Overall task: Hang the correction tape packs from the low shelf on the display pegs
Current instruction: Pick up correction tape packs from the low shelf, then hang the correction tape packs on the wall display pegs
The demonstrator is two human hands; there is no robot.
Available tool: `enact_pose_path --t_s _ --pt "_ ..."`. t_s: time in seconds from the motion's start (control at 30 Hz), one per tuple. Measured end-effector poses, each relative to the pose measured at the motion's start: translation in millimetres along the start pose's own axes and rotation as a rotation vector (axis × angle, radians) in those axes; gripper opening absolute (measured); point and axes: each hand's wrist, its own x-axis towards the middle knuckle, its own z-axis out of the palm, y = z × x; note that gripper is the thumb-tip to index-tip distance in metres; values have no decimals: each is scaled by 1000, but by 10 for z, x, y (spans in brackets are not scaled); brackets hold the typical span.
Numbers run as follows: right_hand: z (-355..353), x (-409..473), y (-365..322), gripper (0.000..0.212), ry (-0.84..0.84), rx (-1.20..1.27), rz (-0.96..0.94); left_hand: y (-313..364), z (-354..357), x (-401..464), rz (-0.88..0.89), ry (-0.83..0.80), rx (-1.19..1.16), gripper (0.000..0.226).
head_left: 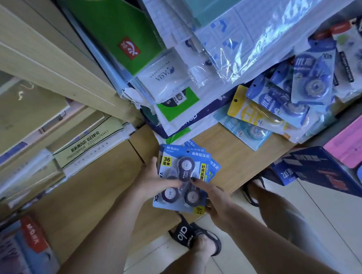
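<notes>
1. While I bend over the low shelf (231, 145) in the middle of the frame, both my hands hold one stack of correction tape packs (185, 177) just above its wooden surface.
2. My left hand (155, 181) takes the stack from its left side, thumb lying across the front of the top pack, so its grip is closed on the packs.
3. My right hand (212, 200) grasps the lower right corner of the same stack, one finger stretched over the front card.
4. The top pack shows three dark round tape cases on a blue card with a yellow label; more blue cards fan out behind it.
5. More tape packs (283, 105) lie heaped at the right of the frame, on the shelf, well apart from my hands.
6. A black sandal (194, 235) on my foot stands on the tiled floor (314, 201), lower centre.
7. Stacked paper reams (88, 143) fill the left of the frame.
</notes>
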Motion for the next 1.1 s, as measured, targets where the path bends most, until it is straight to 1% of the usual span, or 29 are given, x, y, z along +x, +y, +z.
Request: enact_pose_path --t_s 0.07,0.13,0.27,0.3,0.37,0.4,0.53,0.6,0.63,0.67,0.73,0.9,0.93,1.0,1.03,1.07,1.1 --pt "-34 -42 -46 41 18 -47 -28 11 13 -66 -1 -24 -31 124" --pt "-68 -137 -102 38 39 -91 -65 13 53 -175 -11 -52 -71 126" --pt "-149 -509 -213 41 14 -111 -149 42 150 -526 -17 -85 -231 131" --pt "-173 -632 -244 40 -3 -105 -166 67 171 -647 -15 -82 -274 125" --pt "-231 -921 -335 39 -56 -94 -194 150 212 -931 23 -97 -360 94" --pt "-267 -1087 -398 39 -92 -90 -208 226 222 -1091 47 -92 -377 90" --pt "-436 -1795 -716 55 -253 -123 -335 585 145 -1732 184 -37 -416 100" --pt "-485 -2150 -901 62 -300 -165 -449 866 58 -2082 260 12 -444 121" --pt "-494 -2325 -1008 65 -315 -184 -507 997 -2 -2230 296 30 -449 126" --pt "-492 -2510 -1122 68 -322 -202 -557 1146 -73 -2423 330 58 -435 122" --pt "-490 -2859 -1359 74 -343 -221 -651 1427 -217 -2749 402 89 -397 107" --pt "-407 -3794 -1957 79 -396 -240 -886 2146 -625 -3600 538 242 -355 116" --pt "-382 -3989 -2071 79 -417 -245 -930 2282 -709 -3767 562 263 -352 114" --pt "-333 -4369 -2286 79 -463 -271 -1018 2515 -881 -4114 623 291 -352 95" --pt "-309 -4548 -2389 78 -489 -283 -1061 2608 -962 -4253 656 305 -342 90" --pt "-283 -4717 -2490 77 -512 -286 -1099 2697 -1048 -4395 690 326 -319 96" --pt "-265 -4887 -2591 77 -536 -293 -1134 2785 -1134 -4528 726 359 -278 108"
